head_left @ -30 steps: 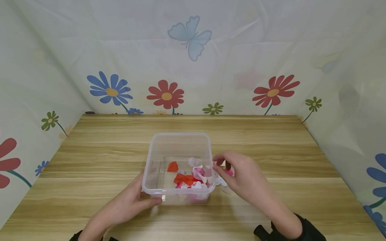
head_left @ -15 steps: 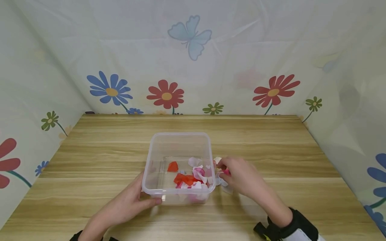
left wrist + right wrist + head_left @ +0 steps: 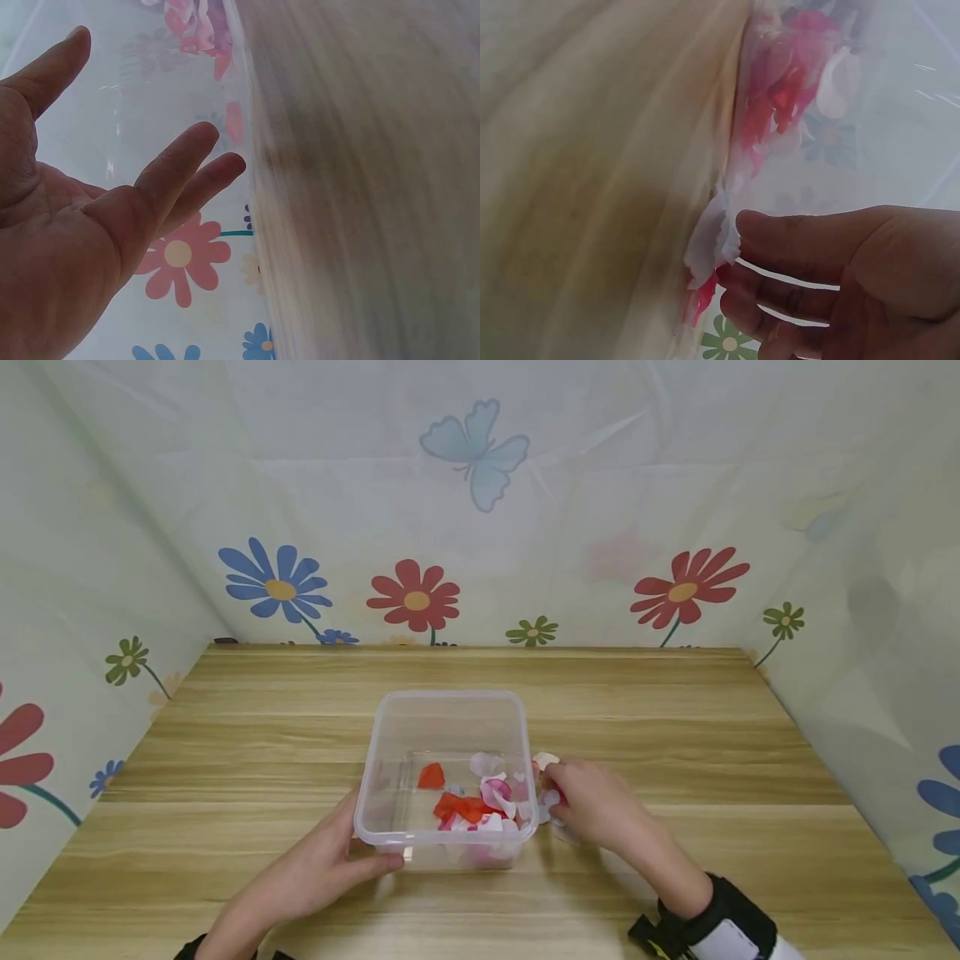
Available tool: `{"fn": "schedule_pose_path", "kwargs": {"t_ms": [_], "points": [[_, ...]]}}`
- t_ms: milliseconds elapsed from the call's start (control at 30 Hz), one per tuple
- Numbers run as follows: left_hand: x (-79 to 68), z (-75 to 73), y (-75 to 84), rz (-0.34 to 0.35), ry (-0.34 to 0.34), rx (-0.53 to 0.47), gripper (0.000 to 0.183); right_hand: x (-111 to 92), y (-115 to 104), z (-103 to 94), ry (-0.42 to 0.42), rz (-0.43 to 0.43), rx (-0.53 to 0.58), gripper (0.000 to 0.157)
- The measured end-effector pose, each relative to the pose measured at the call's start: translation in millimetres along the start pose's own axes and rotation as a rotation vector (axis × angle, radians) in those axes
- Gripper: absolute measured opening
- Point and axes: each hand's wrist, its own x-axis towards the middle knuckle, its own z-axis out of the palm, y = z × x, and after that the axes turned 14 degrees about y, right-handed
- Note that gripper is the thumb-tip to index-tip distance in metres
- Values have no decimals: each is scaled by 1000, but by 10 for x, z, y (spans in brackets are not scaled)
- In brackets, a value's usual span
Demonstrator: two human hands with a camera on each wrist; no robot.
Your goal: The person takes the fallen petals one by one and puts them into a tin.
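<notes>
A clear plastic container point(image 3: 450, 722) stands upright with red, pink and white petals point(image 3: 491, 802) lying in it, mostly toward its right side. My left hand point(image 3: 322, 856) rests against its left side, thumb on the front wall and fingers partly hidden behind; the left wrist view shows the fingers spread. Beside the container's right wall, my right hand point(image 3: 600, 806) reaches down to a small group of loose petals. Its thumb and forefinger are apart, their tips right at a white petal point(image 3: 709, 240), with a pink petal point(image 3: 703, 296) just below.
The wood-grain table point(image 3: 285, 718) runs back to a white cloth backdrop point(image 3: 600, 485) printed with flowers and a butterfly. More cloth rises along both sides. Another pale petal point(image 3: 546, 760) lies close to the container's right wall.
My right hand has moved from the container's right rim, back and down to the loose petals beside it. The left hand and the container have stayed in place.
</notes>
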Motion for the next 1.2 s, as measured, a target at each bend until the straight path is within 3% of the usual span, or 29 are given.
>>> {"fn": "schedule_pose_path", "kwargs": {"t_ms": [233, 600, 767, 1000, 1200], "points": [[3, -2, 5, -30, 5, -2, 107, -8, 8, 50, -9, -1, -16, 22], [-11, -7, -1, 46, -2, -4, 102, -8, 20, -54, 20, 42, 11, 26], [-11, -3, -7, 41, -4, -9, 104, 3, 21, -170, 48, 50, 10, 20], [0, 0, -1, -18, -1, -13, 107, -8, -14, -383, 186, 81, 75, 15], [8, 2, 0, -23, -1, -29, 108, -32, -44, -498, 373, 30, 103, 14]]}}
